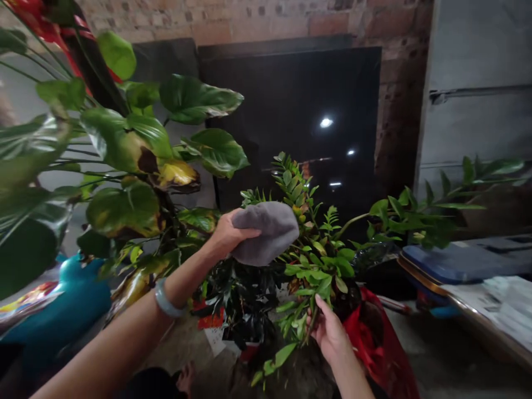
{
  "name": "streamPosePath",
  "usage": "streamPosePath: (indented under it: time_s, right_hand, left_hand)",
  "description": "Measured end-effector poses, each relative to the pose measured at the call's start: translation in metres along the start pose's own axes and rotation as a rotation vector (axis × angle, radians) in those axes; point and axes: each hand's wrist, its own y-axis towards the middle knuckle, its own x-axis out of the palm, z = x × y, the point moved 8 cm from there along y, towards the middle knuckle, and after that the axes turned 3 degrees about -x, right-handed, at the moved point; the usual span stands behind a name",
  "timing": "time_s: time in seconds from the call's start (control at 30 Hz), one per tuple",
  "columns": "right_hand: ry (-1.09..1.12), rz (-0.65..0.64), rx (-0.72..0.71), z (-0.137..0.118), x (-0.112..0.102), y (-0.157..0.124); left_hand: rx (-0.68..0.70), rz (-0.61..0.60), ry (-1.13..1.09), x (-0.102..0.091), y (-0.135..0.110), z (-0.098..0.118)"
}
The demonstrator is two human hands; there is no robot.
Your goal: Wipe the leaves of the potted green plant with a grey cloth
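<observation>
A folded grey cloth (270, 235) is pinched in my left hand (233, 233), thumb on top, held out in front of the plants. A pale bangle circles that wrist. Lower down, my right hand (326, 330) closes around a stem of a leafy green plant (316, 277), its thumb against the leaves. Some of its fingers are hidden behind the foliage. The plant's small glossy leaves spread above and to the left of this hand. Red wrapping (369, 332) lies just right of the right hand.
A large potted plant (124, 205) with broad, partly yellowed leaves fills the left. Below it is a teal object (78, 288). A dark glossy panel (291, 111) leans on the brick wall. At right, a blue lid (453, 263) lies near a branch of leaves (415, 208).
</observation>
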Motion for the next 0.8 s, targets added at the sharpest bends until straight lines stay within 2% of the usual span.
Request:
streamPosePath:
  time_s: [0.07, 0.13, 0.2, 0.23, 0.27, 0.33, 0.4, 0.47, 0.5, 0.57, 0.67, 0.73, 0.8]
  right_hand:
    - [0.015, 0.009, -0.005, 0.001, 0.002, -0.001]
    - [0.033, 0.017, -0.003, 0.001, 0.001, -0.001]
    - [0.046, 0.015, 0.010, 0.001, -0.001, 0.000]
    - [0.049, 0.012, 0.020, 0.001, -0.002, 0.001]
    - [0.049, 0.008, 0.027, 0.001, -0.003, 0.001]
    - [0.051, 0.007, 0.028, 0.001, -0.005, 0.004]
    - [0.053, 0.010, 0.011, 0.002, -0.006, 0.007]
    - [0.042, -0.017, -0.012, 0.004, -0.004, 0.009]
    - [0.028, -0.038, -0.022, 0.007, -0.002, 0.010]
    - [0.001, -0.075, -0.036, 0.011, 0.001, 0.011]
    - [0.001, -0.065, -0.034, 0.012, -0.001, 0.009]
    - [0.027, -0.050, -0.028, 0.009, -0.003, 0.006]
    - [0.049, -0.045, -0.019, 0.005, -0.005, 0.003]
  left_hand:
    - [0.003, -0.029, 0.089, 0.012, -0.013, -0.016]
    - [-0.062, -0.102, 0.338, 0.019, -0.034, -0.038]
    - [-0.137, -0.177, 0.540, 0.012, -0.060, -0.054]
    - [-0.166, -0.194, 0.555, 0.004, -0.071, -0.056]
    - [-0.178, -0.188, 0.516, -0.007, -0.080, -0.053]
    - [-0.125, -0.117, 0.362, -0.029, -0.087, -0.032]
    - [-0.008, 0.007, 0.213, -0.047, -0.082, -0.006]
    - [0.059, 0.110, 0.090, -0.056, -0.073, 0.003]
    - [0.053, 0.138, 0.053, -0.055, -0.070, -0.001]
    - [-0.004, 0.137, 0.051, -0.047, -0.072, -0.023]
    - [-0.131, 0.077, 0.207, -0.038, -0.096, -0.065]
    - [-0.220, 0.048, 0.280, -0.048, -0.119, -0.081]
    - [-0.253, 0.086, 0.260, -0.074, -0.135, -0.078]
